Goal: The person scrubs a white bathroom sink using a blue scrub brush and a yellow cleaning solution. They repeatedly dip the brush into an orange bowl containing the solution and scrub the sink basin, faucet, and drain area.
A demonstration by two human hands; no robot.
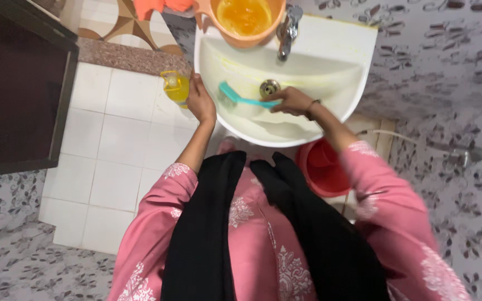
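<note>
White sink [330, 44] on wall, metal tap [287, 28] at back, drain [269, 87] in bowl. Orange mug [245, 19] of yellow water sits on back rim. Red bucket [322, 167] stands on white tile floor [104, 150] under sink.

One brush [244, 99], one bottle [176, 86], two buckets [323, 167].

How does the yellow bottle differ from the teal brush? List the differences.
The bottle is yellow and clear, held in the left hand outside the white sink's rim. The brush is teal, long and thin, held by the right hand inside the basin, its head against the wall. Both are plastic-looking and each is gripped by one hand.
</note>
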